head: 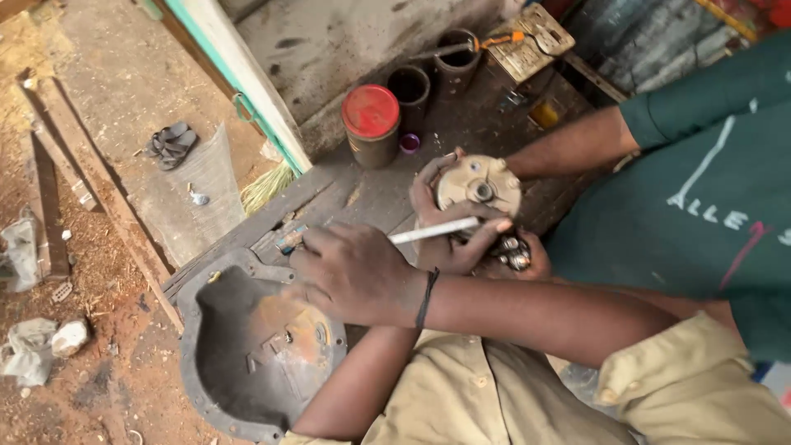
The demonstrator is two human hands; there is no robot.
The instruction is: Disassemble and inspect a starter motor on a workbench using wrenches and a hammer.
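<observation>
Our right hand (354, 272), fist closed on a white rod (434, 231), levers beside a co-worker's fingers (486, 233) gripping the round metal part (479, 186); a slip may jab them, we judge.

One red-lidded can (371, 124), two open dark cups (409, 86), one round metal housing (255, 346).

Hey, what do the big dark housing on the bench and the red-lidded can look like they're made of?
The bowl-shaped housing looks like cast metal: dull grey-black, grimy, with rusty orange patches and a thick flanged rim. The can seems to be tin or steel, dark-sided with a worn red lid, possibly plastic.
</observation>
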